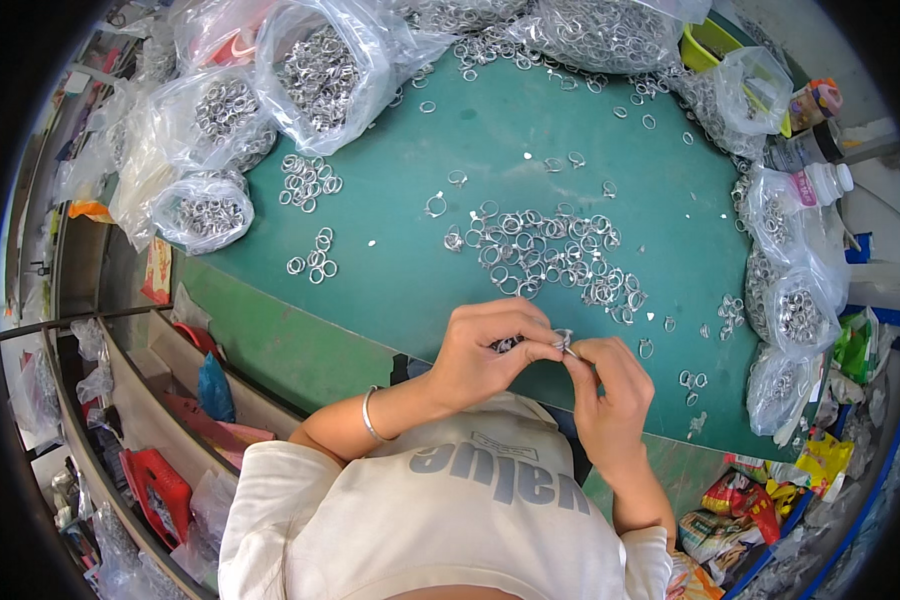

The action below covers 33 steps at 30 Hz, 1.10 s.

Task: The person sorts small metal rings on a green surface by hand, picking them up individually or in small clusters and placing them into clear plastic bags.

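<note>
1. Head view, hands: left hand curled nearly closed, palm down at the near edge of the green table, with something dark and small tucked under the fingers, too small to tell what. Right hand just beside it, thumb and fingertips pinched shut on a small metal ring. Both hands meeting at that ring, fingertips touching or nearly so.

2. Head view, where the ring sits: held in the air between the two hands, just above the table edge and close to the body. Right hand with the firmer hold, left hand's fingertips right next to it. Ring too small to tell which way its opening faces.

3. Head view, the supply: loose pile of rings lying straight ahead of the hands, farther up the table, near but apart from them. Roughly level between both hands, slightly closer to the right one. Two smaller clusters well off to the left.

4. Head view, surroundings: clear plastic bags of rings along the far and left edges, more bags down the right side, plastic bottles at the right rim. Silver bracelet on the left wrist.
</note>
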Motion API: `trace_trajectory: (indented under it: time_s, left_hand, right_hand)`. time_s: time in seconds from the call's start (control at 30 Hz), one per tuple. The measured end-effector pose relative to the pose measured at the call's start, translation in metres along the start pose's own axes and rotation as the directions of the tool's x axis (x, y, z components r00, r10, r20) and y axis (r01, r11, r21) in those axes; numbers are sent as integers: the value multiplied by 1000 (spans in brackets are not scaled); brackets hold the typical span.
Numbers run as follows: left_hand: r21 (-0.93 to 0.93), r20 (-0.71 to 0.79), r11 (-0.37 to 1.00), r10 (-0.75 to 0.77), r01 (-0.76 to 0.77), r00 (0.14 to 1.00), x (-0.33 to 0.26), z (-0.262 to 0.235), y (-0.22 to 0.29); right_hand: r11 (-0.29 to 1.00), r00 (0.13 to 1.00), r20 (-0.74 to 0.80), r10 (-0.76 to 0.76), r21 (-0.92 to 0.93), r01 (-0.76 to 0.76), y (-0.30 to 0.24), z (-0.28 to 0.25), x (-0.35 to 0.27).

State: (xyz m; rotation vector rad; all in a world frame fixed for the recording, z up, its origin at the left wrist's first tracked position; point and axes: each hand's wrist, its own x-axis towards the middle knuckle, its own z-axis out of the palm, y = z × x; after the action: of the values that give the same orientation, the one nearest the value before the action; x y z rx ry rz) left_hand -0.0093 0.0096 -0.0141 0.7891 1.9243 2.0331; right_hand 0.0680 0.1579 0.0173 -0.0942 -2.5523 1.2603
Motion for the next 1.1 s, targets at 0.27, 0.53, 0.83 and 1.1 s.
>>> trace_trajectory:
  time_s: [0.27,0.53,0.83,1.1]
  left_hand:
    - [-414,241,667,-575,619,782,-1,-6,-1]
    - [-431,233,681,-550,592,802,-7,-5,3]
    - [-209,-43,859,-486,468,873,-12,2,5]
    - [-594,119,558,-653,580,748,-16,3,-15]
  right_hand:
    - [967,971,-25,-238,-103,235,2,4,-4]
    - [560,814,405,416,591,-580,-5,-14,-9]
    - [774,911,73,407,502,-386,1,-17,-15]
    - [988,971,-189,148,65,-137,91,15,11]
